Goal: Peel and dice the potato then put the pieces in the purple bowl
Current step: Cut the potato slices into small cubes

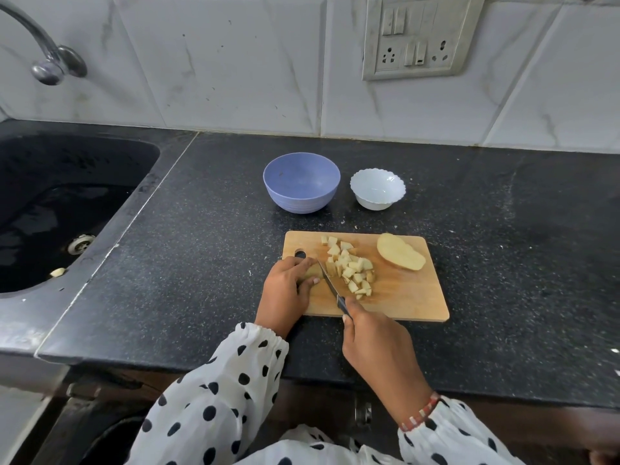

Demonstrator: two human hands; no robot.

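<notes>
On the wooden cutting board (396, 297), near its left end, the left hand (289, 290) has its fingers curled down over a piece of potato (313, 270) — only a small pale bit of it shows between the fingers, so I can't say how much is left under there. The right hand (375, 347) is wrapped round the dark handle of a knife (330, 284), with the blade angled up and left so the tip sits right against the left hand's fingertips, touching the held piece.

Just right of the blade there's a loose heap of diced potato pieces (350, 268) spread across the middle of the board, some with a bit of brownish edge. Further right, towards the far right corner of the board, a bigger peeled potato half (399, 252) lies uncut, well apart from the knife.

Behind the board on the black speckled table (503, 246) stands the purple bowl (301, 182), and it looks like nothing's in it. Just beside it on the right is a smaller white bowl (377, 188) with a scalloped rim.

Off to the left — a dark sink (50, 213) with a small pale scrap near its front edge, and a tap (47, 58) above it. Both sleeves are white with black polka dots, and the right wrist has a red and white bracelet (421, 412). A switch and socket plate (419, 35) is on the tiled wall.
</notes>
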